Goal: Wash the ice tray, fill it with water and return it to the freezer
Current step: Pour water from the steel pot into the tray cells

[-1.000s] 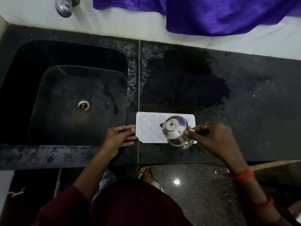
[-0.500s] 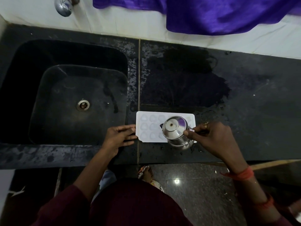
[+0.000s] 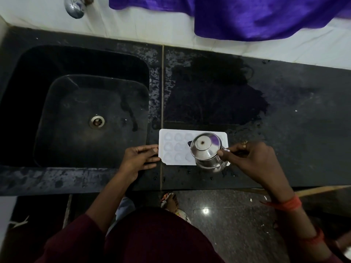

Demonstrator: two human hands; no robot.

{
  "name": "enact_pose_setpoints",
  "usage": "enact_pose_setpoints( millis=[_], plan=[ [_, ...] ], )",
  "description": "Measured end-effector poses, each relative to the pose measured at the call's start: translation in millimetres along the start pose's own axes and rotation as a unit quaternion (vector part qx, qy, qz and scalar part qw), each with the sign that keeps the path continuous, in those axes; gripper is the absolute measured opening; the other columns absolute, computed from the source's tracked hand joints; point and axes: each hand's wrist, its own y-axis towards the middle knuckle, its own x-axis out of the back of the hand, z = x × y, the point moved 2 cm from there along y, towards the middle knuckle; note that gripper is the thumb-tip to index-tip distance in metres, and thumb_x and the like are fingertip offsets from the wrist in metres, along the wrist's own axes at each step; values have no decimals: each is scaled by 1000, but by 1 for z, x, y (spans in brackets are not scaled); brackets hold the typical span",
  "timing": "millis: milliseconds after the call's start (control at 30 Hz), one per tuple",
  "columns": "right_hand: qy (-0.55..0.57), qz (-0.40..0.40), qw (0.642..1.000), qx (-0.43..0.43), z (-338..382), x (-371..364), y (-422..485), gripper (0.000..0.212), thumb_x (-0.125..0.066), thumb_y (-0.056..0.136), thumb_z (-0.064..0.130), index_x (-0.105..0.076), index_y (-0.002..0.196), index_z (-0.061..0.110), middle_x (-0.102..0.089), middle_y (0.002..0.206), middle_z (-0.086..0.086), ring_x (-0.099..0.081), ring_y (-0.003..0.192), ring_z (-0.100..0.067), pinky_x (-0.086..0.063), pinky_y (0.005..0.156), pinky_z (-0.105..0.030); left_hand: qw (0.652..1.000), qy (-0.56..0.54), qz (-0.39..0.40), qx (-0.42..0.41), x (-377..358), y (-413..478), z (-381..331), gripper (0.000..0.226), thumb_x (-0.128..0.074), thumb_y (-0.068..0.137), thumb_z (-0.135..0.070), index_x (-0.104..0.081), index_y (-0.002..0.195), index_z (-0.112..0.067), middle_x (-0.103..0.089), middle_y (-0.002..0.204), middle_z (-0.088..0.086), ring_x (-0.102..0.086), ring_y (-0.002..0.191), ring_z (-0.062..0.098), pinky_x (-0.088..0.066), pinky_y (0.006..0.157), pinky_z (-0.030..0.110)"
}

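- The right hand [image 3: 254, 160] has its fingers and thumb curled round the handle of a lidded steel jug [image 3: 206, 150]. It holds the jug tipped, with the spout toward 9 o'clock.
- The jug hangs over the right half of the ice tray [image 3: 173, 147] and hides the cells beneath it. No stream of water can be made out at the spout.
- The left hand [image 3: 139, 158] lies at the tray's 9 o'clock. Its fingers are straight and apart, and their tips rest on the tray's left edge, seemingly to steady it.
- The white tray lies flat on the dark counter [image 3: 294, 130], near its front edge and just right of the seam beside the sink [image 3: 154, 103]. The cells in view look pale, and whether they hold water cannot be told.
- At the tray's 12 o'clock a wide wet patch [image 3: 212, 95] darkens the counter, and drops dot the stone around the tray.
- The sink, at the tray's 9 o'clock, has nothing lying over its drain [image 3: 97, 121]. The tap [image 3: 74, 7] sits far off at 11 o'clock.
- Judged from this, washing is likely finished and the filling step is in hand.
- What is left is to top up every cell, set the jug down and carry the tray level to the freezer, which is not in view.
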Motion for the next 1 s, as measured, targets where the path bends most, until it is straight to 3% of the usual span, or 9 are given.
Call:
enact_pose_setpoints(
  millis=[133,333,533,867,1000],
  plan=[
    [38,3,999,-8,1,7,-4,26,-78,69,53,-80,77,29,-72,67,16,-63,66,14,-41,59,-1,1000,-1,-3,-2,0,-1,-1,20,-69,91,-12,-74,111,-8,-77,101,11,-76,79,16,-61,68,28],
    [36,14,999,0,0,5,-8,38,-70,61,65,-79,76,31,-74,71,16,-66,68,11,-46,63,-5,1000,2,-1,-3,-1,-2,-2,22,-69,92,-12,-73,113,-7,-77,103,12,-75,79,16,-60,68,28],
    [-4,15,1000,3,-4,-2,-9,29,-79,68,54,-79,77,27,-72,67,14,-64,68,13,-45,62,-4,1000,-1,1,0,-1,-3,-1,21,-69,92,-12,-74,112,-7,-78,95,6,-76,76,14,-60,66,27],
    [-29,29,999,3,-6,-9,-11,31,-78,70,54,-80,82,25,-74,72,11,-63,66,11,-45,62,-5,1000,1,2,1,-1,-1,0,21,-69,92,-11,-74,112,-7,-77,100,11,-76,76,14,-60,67,27],
    [-30,27,999,10,-6,-9,-13,28,-80,71,51,-80,80,25,-70,66,14,-62,67,15,-43,61,-3,1000,2,1,1,0,-1,1,22,-69,92,-11,-73,113,-6,-77,103,13,-76,76,15,-61,65,26]
  ],
)
